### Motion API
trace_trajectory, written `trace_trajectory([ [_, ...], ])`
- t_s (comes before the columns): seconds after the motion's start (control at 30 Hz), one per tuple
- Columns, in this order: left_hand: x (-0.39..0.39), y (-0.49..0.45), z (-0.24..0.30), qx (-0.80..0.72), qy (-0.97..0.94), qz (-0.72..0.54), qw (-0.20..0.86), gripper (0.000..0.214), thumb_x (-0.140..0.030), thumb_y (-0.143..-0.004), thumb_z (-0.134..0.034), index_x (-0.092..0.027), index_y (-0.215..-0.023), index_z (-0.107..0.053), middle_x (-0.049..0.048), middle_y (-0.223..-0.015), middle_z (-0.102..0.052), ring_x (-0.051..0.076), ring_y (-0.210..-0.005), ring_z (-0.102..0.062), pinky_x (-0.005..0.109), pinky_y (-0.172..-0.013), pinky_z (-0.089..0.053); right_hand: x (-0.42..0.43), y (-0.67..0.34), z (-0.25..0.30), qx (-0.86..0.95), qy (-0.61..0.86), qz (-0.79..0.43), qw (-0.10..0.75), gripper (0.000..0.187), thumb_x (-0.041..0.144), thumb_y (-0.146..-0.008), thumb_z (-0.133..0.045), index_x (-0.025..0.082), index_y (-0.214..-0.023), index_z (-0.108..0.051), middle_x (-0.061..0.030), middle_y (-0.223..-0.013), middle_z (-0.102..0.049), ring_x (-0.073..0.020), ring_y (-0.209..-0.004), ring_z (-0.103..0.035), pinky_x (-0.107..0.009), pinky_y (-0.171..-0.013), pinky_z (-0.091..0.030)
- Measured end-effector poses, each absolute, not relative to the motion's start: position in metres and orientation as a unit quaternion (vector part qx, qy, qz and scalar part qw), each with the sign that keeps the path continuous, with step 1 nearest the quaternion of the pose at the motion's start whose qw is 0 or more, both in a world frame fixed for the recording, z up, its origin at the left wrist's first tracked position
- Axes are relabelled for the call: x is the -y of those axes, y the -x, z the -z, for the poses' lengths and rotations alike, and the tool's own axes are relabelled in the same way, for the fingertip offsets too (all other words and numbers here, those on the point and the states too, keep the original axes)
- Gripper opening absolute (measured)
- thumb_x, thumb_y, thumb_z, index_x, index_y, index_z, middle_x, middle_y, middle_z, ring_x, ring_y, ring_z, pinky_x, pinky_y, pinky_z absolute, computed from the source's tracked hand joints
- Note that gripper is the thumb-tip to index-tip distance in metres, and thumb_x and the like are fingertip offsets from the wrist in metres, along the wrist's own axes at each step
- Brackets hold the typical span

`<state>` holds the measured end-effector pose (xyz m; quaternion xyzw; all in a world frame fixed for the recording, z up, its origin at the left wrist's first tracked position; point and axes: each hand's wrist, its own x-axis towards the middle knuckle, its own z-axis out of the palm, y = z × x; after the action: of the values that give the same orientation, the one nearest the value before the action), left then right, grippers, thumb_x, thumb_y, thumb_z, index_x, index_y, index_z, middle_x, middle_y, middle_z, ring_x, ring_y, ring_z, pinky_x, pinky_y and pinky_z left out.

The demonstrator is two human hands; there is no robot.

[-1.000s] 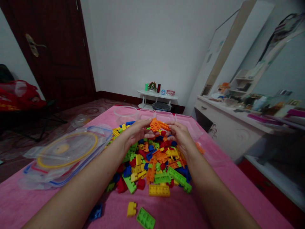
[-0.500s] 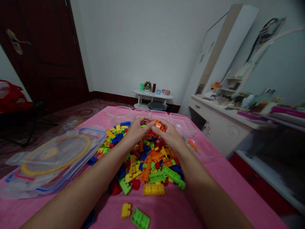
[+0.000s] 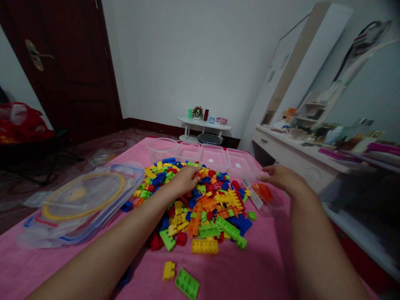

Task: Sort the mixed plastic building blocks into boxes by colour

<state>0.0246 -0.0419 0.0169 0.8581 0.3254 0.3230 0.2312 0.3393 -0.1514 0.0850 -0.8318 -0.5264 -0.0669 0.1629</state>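
My left hand (image 3: pixel 185 180) is over the far part of a heap of colourful toy building bricks (image 3: pixel 178 210), with thumb and fingers a little apart. I see nothing held in it, though its far fingertips are partly hidden. To the right of the heap, my right hand (image 3: pixel 278 176) hovers with fingers stretched out above a clear plastic container. Blurred orange bricks (image 3: pixel 265 192) show just below those fingers, in or over the container. Nearer me lie a yellow flat brick (image 3: pixel 205 246), a small yellow brick (image 3: pixel 168 271) and a green brick (image 3: pixel 187 283).
Clear containers (image 3: pixel 214 157) stand in a row along the far edge of the pink-covered table (image 3: pixel 250 266). Stacked clear lids (image 3: pixel 84 196) with coloured rims lie at the left. A white dressing table (image 3: pixel 290 160) is close on the right.
My hands were together over the heap around orange bricks. My right hand has moved right to the side container, and orange bricks now show beneath it. My left hand has stayed over the heap.
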Motion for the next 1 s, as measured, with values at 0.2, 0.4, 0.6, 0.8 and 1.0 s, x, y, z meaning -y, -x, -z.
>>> trace_trajectory([
  [0.2,0.045,-0.025,-0.011,-0.305,-0.902,-0.258,0.161,0.05,-0.012,-0.072,-0.055,-0.02,-0.122,-0.058,0.0122,-0.124,-0.058,0.028,-0.115,-0.052,0.037,-0.099,-0.037,0.14,-0.261,-0.092,0.684,0.693,-0.14,0.181,0.025,0.024,-0.068,-0.065,0.015,-0.091,-0.07,-0.0059,-0.083,-0.07,-0.0179,-0.074,-0.064,-0.026,-0.066,-0.046],
  [0.4,0.05,-0.026,-0.018,-0.317,-0.922,-0.208,0.081,0.035,-0.015,-0.072,-0.055,-0.015,-0.106,-0.065,0.0129,-0.1,-0.061,0.027,-0.099,-0.055,0.035,-0.087,-0.042,0.153,-0.186,-0.089,0.819,0.537,-0.187,0.08,0.04,0.026,-0.059,-0.075,0.024,-0.099,-0.07,0.0,-0.097,-0.07,-0.0175,-0.087,-0.062,-0.024,-0.074,-0.044],
  [0.6,0.052,-0.025,-0.019,-0.322,-0.911,-0.238,0.099,0.025,-0.013,-0.068,-0.056,-0.019,-0.092,-0.063,0.007,-0.096,-0.06,0.021,-0.092,-0.055,0.029,-0.079,-0.043,0.153,-0.165,-0.077,0.812,0.581,-0.061,-0.021,0.023,0.03,-0.054,-0.079,0.024,-0.074,-0.071,0.0007,-0.071,-0.067,-0.0158,-0.066,-0.058,-0.024,-0.057,-0.036],
  [0.8,0.053,-0.024,-0.023,-0.339,-0.901,-0.229,0.141,0.017,-0.014,-0.069,-0.056,-0.021,-0.082,-0.065,0.0075,-0.086,-0.066,0.025,-0.092,-0.058,0.031,-0.079,-0.042,0.141,-0.168,-0.076,0.785,0.574,-0.114,0.205,0.017,0.034,-0.076,-0.06,0.018,-0.079,-0.067,0.0005,-0.071,-0.064,-0.0123,-0.065,-0.054,-0.021,-0.057,-0.034],
  [1.0,0.047,-0.022,-0.035,-0.348,-0.78,-0.405,0.326,0.016,-0.024,-0.067,-0.068,-0.018,-0.081,-0.063,0.0036,-0.075,-0.065,0.018,-0.072,-0.059,0.028,-0.07,-0.045,0.124,-0.175,-0.072,0.623,0.562,-0.196,0.508,0.032,0.045,-0.078,-0.055,0.015,-0.069,-0.061,0.0002,-0.062,-0.059,-0.0128,-0.058,-0.051,-0.023,-0.054,-0.037],
])
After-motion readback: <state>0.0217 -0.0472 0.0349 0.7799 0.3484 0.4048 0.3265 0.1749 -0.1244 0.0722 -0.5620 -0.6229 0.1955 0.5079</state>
